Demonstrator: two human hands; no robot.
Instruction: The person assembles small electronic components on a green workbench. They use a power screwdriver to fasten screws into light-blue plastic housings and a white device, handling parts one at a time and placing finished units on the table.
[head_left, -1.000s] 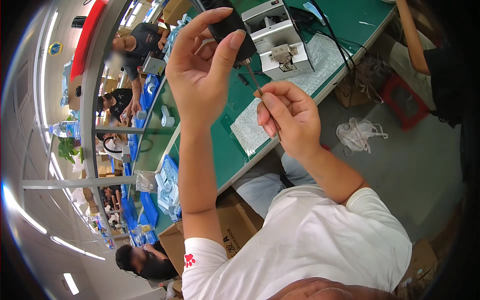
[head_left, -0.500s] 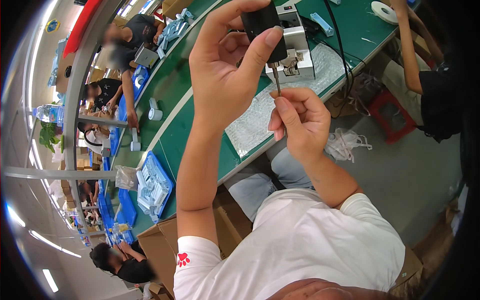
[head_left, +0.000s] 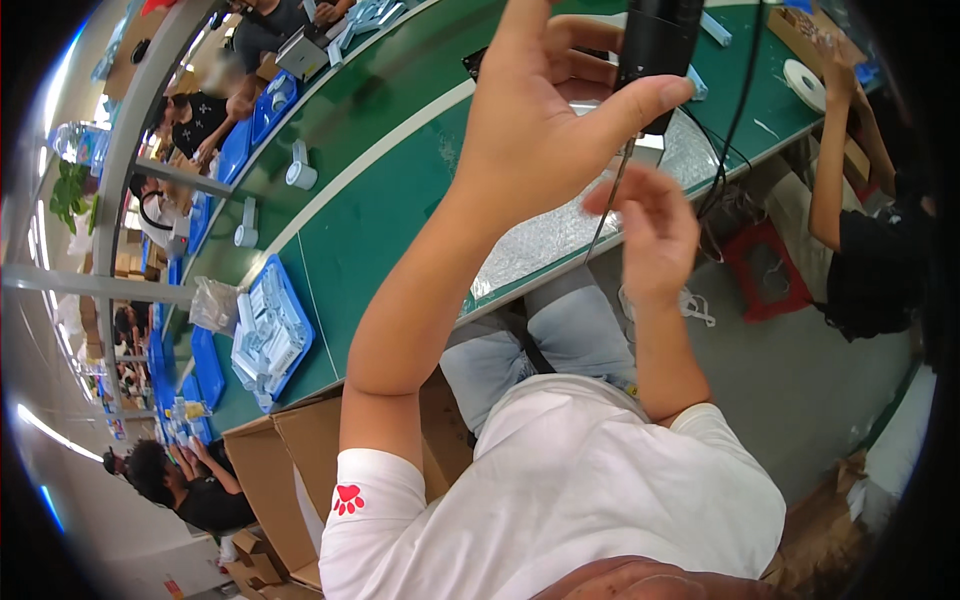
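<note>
Black cylindrical tool (head_left: 657,50) with thin metal shaft (head_left: 607,208): left hand (head_left: 545,130) wrapped around tool; right hand (head_left: 660,235) blurred, half curled beside shaft, grip cannot be told.

White T-shirt (head_left: 580,480), red paw print (head_left: 348,500)

The left hand (head_left: 550,150) grips a black tool (head_left: 658,50). The blurred right hand (head_left: 658,235) is beside its thin shaft (head_left: 601,222), perhaps touching it. A blue tray (head_left: 307,325) holds light-blue parts (head_left: 268,335).
</note>
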